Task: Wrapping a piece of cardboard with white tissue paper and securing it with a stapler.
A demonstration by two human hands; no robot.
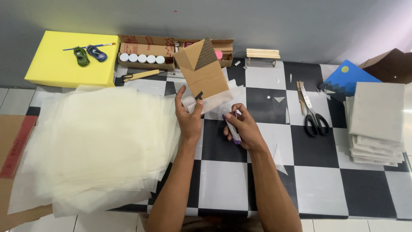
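Far left corner of mat (300,172): yellow foam block (71,58) w/ two toy cars (89,53) and a brush on top. Left side: big loose pile of translucent sheets (98,146), overhanging the mat's left edge. Back edge, centre: open box w/ row of white-capped bottles (141,58), yellow-handled cutter (139,75) in front. Left hand (189,112), forearm coming straight up from near edge, fingers closed in a pinch on bottom edge of brown card piece (202,71), plus a bit of thin sheet; card stands tilted up, mid-mat toward back. Card looks light, stiff-ish, creased — best held by lower edge as now; thin sheet prob. flimsy, tears easy. Right hand (241,126) just beside, curled shut round a purple glue stick (234,129), tip toward the card. Right of centre: black scissors (313,111), paper scraps. Right edge: stack of white sheets (375,124), blue card (347,77) behind.
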